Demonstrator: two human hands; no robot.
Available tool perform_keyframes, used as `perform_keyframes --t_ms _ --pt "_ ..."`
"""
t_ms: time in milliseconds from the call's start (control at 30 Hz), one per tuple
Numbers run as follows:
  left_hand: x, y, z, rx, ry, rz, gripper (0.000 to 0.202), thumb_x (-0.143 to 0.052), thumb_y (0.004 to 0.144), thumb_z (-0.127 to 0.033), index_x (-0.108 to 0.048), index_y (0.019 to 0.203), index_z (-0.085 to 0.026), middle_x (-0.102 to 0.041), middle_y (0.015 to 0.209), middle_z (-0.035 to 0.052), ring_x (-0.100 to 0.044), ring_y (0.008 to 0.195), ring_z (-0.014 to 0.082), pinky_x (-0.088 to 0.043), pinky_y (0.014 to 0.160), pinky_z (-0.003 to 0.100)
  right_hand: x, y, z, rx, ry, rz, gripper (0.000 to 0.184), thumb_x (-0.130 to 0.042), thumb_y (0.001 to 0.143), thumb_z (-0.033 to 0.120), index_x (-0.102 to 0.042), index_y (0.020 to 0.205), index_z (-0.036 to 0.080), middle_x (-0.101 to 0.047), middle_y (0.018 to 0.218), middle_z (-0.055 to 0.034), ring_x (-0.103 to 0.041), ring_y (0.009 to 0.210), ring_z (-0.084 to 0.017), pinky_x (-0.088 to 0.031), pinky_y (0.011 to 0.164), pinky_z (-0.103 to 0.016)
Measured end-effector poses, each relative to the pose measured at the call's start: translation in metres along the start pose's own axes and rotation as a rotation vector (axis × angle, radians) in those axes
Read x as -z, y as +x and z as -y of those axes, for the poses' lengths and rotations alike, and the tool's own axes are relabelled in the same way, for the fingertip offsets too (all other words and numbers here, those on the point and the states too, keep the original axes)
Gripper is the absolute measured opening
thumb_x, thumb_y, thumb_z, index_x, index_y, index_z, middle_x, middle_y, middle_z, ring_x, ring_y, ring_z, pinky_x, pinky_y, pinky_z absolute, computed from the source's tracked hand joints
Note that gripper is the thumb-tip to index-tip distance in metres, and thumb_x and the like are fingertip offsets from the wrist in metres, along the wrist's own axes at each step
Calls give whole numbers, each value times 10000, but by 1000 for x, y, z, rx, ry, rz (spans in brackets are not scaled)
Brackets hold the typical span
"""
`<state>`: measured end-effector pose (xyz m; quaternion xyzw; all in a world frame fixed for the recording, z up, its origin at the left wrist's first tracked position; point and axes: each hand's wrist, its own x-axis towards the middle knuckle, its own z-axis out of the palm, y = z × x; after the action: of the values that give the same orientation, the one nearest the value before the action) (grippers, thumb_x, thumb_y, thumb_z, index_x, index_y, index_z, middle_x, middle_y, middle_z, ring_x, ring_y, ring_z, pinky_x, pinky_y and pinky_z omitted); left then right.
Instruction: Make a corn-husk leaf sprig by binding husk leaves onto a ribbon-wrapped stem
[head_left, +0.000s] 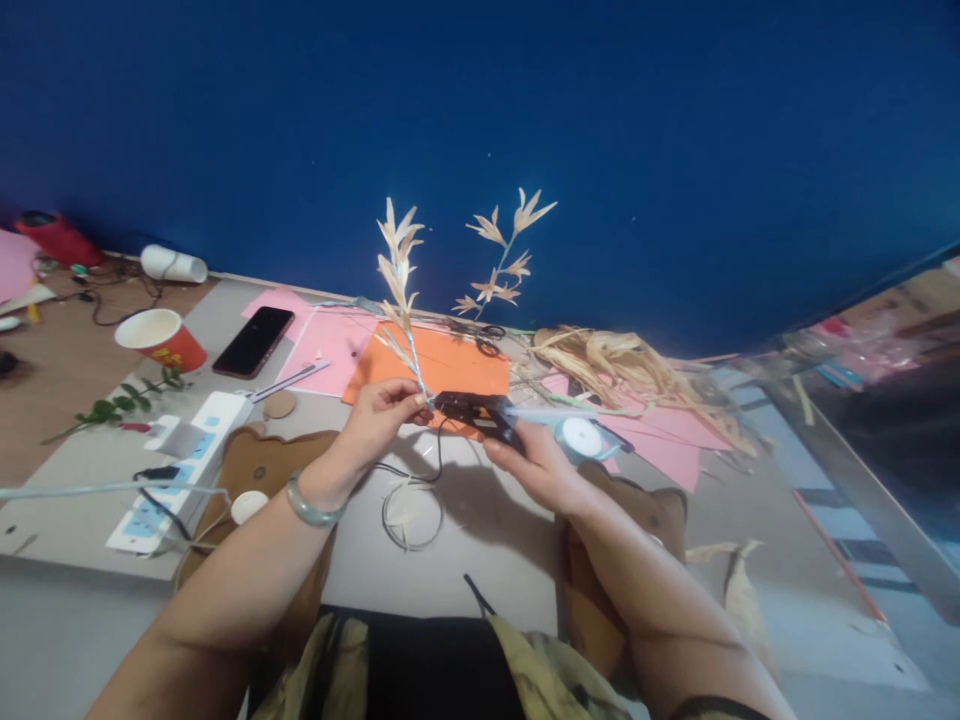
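My left hand (388, 415) pinches the lower stem of a dried-husk flower spray (400, 265), whose pale pointed petals rise above the table against the blue wall. In my right hand (538, 462) is a black hot glue gun (480, 408), a whitish glue stick (551, 412) jutting from its back. Its nozzle points left and meets or nearly meets the stem at my left fingertips; I cannot tell whether they touch. A second flower spray (499, 265) stands tilted behind, apart from both hands. Below my hands lies a coil of thin wire (412, 515).
Orange paper (450, 365), pink paper (326, 350) and a heap of dried husks (615, 360) lie along the wall. To the left are a phone (253, 341), a paper cup (161, 338), a power strip (176, 475) and a leafy sprig (124, 403). A ribbon spool (581, 437) sits right of the glue gun.
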<state>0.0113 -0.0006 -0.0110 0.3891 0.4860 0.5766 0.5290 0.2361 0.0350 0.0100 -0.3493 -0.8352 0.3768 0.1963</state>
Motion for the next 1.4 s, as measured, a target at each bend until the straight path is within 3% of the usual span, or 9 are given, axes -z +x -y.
perform_keyframes --t_ms 300,800,1400 --pt "-1 0 -1 15 4 -43 261 -758 646 -349 -671 730 -118 -649 608 28 -615 584 128 -516 636 266 0 0 1 -16 13 12 384 -472 901 431 -597 1108 133 -674 958 -102 -620 904 -250 -474 836 -366" --pt "0 0 1 9 -4 -26 257 -753 659 -348 -669 738 -119 -652 616 29 -610 580 123 -503 623 254 -1 -1 -3 7 5 2 396 -463 906 448 -592 1126 145 -672 932 -84 -605 929 -250 -478 827 -351" --pt "-1 -1 -3 33 -11 -83 271 -764 637 -359 -648 718 -127 -635 594 12 -610 564 124 -524 635 272 -1 0 0 -10 -3 18 371 -477 899 438 -608 1060 130 -670 922 -93 -614 895 -245 -478 819 -355"
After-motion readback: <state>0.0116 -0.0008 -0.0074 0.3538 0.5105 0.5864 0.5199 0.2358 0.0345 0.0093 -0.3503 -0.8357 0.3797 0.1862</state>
